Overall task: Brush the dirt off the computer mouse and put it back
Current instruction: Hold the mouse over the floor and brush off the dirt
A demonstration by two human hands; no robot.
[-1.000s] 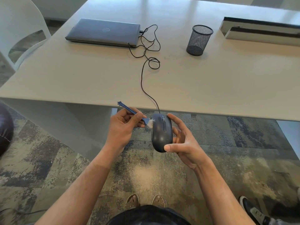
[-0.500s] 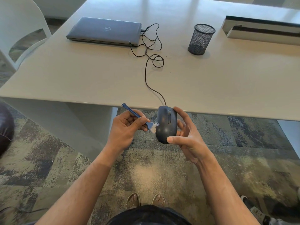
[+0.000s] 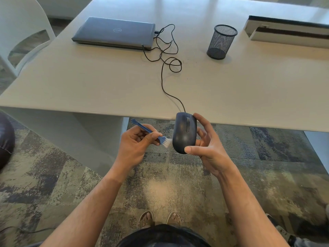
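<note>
A smooth, matte black computer mouse (image 3: 184, 133), oval and rounded, is gripped by the right hand (image 3: 210, 148) at centre frame, just below the table's near edge: the thumb is pressed on its lower end, the fingers are wrapped behind its right side. It is held off the table (image 3: 89, 82), over the floor, buttons and scroll wheel facing the camera. A thin black cable (image 3: 164, 75) is seen running from its top end up across the table in loose loops to a closed grey laptop (image 3: 115, 32) at upper left of centre.

A small blue plastic brush (image 3: 151, 132) with a thin handle and a forked end is pinched by the left hand (image 3: 137, 145), fingers curled round the handle. Its short white bristles (image 3: 167, 142) are placed against the lower left side of the mouse; actual contact is likely but hard to confirm.

The table is pale, smooth and slightly glossy. A black wire-mesh pen cup (image 3: 221, 41) is stood upright at upper right of centre, well apart from the laptop. A long white-and-dark box-like unit (image 3: 288, 31) is seen at upper right. A white moulded chair (image 3: 23, 31) is partly shown at upper left. Mottled grey-brown carpet (image 3: 267, 166) is seen below, with sandalled feet (image 3: 160, 220) at bottom centre.
</note>
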